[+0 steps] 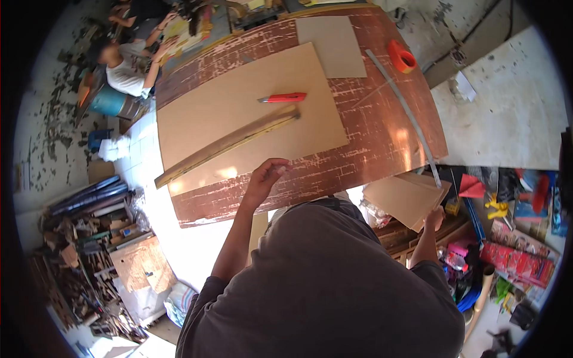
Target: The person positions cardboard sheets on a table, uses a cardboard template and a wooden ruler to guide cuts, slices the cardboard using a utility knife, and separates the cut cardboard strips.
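My left hand [266, 180] is over the near edge of the brown worn table [370, 119], its fingers loosely bent and slightly apart with nothing visible in them. Just beyond it lies a large brown cardboard sheet [239, 137]. On that sheet rest a red utility knife [286, 97] and a long wooden straightedge [230, 146], set at a slant. Low at the right, beside the table's near corner, my right hand [434, 219] grips the edge of several smaller cardboard sheets [397, 200]. Its fingertips are partly hidden by the sheets.
A greyish board [333, 48], a long thin metal strip [406, 110] and a roll of red tape [401, 57] lie on the table's right part. The strip overhangs the near edge. Wood scraps [77, 256] are piled at left. A person [125, 68] sits beyond the far left corner.
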Tool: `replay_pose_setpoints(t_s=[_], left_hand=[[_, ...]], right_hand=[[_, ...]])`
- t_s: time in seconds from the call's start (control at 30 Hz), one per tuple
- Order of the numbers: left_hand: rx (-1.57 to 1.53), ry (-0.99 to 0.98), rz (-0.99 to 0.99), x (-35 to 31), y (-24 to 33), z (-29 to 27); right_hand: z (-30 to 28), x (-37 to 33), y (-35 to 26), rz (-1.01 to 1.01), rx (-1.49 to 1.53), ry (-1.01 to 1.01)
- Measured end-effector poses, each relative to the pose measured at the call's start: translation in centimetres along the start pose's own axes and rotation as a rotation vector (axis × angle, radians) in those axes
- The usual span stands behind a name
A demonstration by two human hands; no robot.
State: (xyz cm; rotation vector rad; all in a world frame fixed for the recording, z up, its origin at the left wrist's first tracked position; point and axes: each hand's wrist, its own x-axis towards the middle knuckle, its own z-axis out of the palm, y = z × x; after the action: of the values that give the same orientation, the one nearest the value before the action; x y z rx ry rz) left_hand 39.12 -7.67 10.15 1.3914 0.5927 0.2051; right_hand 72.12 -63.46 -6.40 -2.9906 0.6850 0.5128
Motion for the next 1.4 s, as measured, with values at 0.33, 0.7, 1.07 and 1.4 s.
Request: replay_pose_setpoints(t_s=[0.33,0.7,1.07,1.4], left_hand=[[-0.054,0.119,-0.006,-2.9,-3.3,0.4],[-0.042,0.208,0.030,-3.9,-3.1,0.6],[0.065,0.189,0.077,-5.2,-3.1,3.4],[0.043,0.223,0.097,-6.3,-0.9,5.5]], right_hand=[[-0.3,-0.5,-0.6,0.061,0.331,-0.057],[10.2,-3.8,-2.3,-0.138,0.025,0.139],[-1.2,-17.7,-16.6,-0.934,-0.933,-0.909],[-14.4,-25.2,-34.4,-1.669,-0.084,-0.970]])
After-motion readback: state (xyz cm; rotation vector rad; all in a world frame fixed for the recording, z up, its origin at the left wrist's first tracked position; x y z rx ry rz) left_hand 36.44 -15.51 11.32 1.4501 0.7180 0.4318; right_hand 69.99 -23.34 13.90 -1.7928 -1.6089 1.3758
